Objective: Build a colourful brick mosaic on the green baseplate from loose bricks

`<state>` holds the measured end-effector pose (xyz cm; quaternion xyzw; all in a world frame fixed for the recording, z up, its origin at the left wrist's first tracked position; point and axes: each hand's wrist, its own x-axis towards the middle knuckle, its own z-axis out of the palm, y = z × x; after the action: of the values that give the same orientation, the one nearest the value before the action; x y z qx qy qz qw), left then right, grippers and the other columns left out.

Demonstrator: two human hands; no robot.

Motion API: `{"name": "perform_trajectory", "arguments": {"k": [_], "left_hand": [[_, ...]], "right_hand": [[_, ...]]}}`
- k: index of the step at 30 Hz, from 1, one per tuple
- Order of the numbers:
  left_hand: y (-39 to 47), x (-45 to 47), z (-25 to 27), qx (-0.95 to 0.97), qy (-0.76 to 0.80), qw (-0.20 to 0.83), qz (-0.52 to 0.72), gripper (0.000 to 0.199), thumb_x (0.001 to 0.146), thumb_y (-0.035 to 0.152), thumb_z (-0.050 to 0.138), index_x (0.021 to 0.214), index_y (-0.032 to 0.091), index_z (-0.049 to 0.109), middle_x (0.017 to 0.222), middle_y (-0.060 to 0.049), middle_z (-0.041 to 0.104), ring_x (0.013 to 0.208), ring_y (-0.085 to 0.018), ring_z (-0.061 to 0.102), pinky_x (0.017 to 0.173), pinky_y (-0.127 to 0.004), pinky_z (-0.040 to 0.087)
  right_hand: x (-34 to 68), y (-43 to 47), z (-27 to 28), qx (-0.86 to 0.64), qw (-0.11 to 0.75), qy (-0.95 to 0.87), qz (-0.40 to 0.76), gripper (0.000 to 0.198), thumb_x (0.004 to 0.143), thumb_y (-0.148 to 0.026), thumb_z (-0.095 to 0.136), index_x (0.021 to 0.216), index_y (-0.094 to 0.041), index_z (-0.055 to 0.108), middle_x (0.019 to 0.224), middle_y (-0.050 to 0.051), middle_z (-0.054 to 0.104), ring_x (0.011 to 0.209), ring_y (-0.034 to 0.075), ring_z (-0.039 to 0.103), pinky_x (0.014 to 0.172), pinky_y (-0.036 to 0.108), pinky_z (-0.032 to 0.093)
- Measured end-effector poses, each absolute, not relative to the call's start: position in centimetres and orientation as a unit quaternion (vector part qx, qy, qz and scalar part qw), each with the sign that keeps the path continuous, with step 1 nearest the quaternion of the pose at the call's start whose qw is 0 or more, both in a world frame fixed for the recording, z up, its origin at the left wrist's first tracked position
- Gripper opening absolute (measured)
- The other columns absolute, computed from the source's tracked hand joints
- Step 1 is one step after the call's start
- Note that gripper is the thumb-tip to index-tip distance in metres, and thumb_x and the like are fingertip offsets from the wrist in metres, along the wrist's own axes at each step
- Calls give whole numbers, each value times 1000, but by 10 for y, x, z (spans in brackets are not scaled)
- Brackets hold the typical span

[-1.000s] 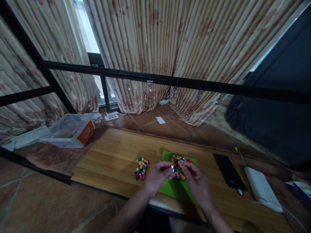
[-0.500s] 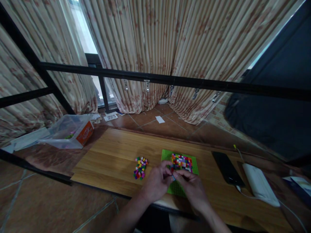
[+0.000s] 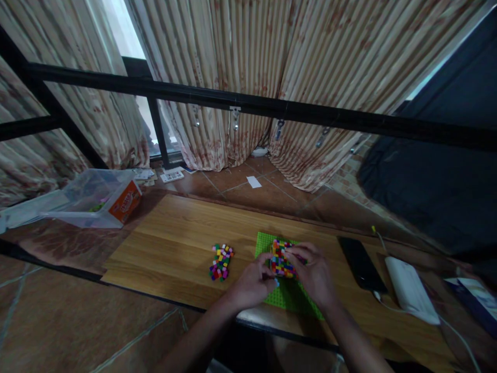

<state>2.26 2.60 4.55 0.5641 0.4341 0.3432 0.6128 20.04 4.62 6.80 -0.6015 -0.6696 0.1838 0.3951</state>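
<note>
A block of multicoloured toy bricks [image 3: 280,261] stands on a green studded baseplate [image 3: 285,298]. My left hand [image 3: 252,282] is at the block's near left side, thumb and fingers closed, with a small pale-blue piece, seemingly a toy brick [image 3: 277,283], at the thumb tip. Over the right part of the block lies my right hand [image 3: 315,272]; its thumb and fingers come together at the bricks' top. Whatever is between those fingertips is hidden. A loose pile of small bricks [image 3: 222,262] lies on the wooden table to the left of my left hand.
A black phone [image 3: 361,263] with a cable and a white power bank [image 3: 411,290] lie on the table [image 3: 166,243] at the right. A clear plastic box [image 3: 91,199] with an orange label stands beyond the left end. A black metal bar [image 3: 248,102] crosses in front of the curtains.
My hands were together over the baseplate's near part. The right hand has moved up and right onto the brick block, while the left stays near the block's left side. The view has tilted slightly.
</note>
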Motion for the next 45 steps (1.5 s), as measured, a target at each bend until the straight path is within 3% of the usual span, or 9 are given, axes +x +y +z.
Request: {"name": "perform_trajectory", "arguments": {"k": [7, 17, 27, 38, 45], "left_hand": [[38, 32, 42, 579, 375, 666, 284, 73, 65, 4, 54, 135, 19, 39, 58, 8, 54, 45, -7, 48, 45, -16, 32], [48, 34, 53, 585, 372, 676, 251, 70, 62, 3, 54, 130, 18, 46, 56, 8, 52, 44, -7, 46, 44, -16, 32], [52, 34, 69, 683, 401, 570, 219, 68, 61, 6, 55, 129, 12, 50, 62, 4, 59, 53, -11, 49, 55, -23, 39], [51, 39, 69, 719, 434, 505, 197, 66, 61, 10, 55, 127, 16, 51, 75, -1, 66, 63, -16, 58, 60, -26, 46], [49, 40, 73, 722, 443, 490, 205, 71, 59, 8, 54, 130, 16, 48, 75, -3, 67, 60, -17, 60, 55, -25, 45]], "right_hand": [[198, 59, 49, -621, 336, -699, 118, 18, 79, -41, 63, 75, -26, 74, 97, 6, 62, 95, 24, 54, 82, 38, 43], [202, 57, 43, -632, 354, -685, 76, 24, 77, -45, 63, 80, -21, 70, 98, 8, 63, 95, 25, 54, 83, 40, 43], [204, 55, 45, -656, 371, -648, 114, 24, 79, -39, 55, 81, -21, 69, 95, 8, 64, 93, 24, 55, 86, 40, 42], [199, 61, 45, -670, 364, -640, 93, 23, 76, -39, 55, 75, -21, 69, 93, 9, 65, 95, 25, 54, 88, 42, 38], [196, 62, 46, -671, 355, -645, 84, 24, 79, -38, 53, 73, -21, 69, 88, 8, 66, 92, 25, 54, 87, 41, 37]]}}
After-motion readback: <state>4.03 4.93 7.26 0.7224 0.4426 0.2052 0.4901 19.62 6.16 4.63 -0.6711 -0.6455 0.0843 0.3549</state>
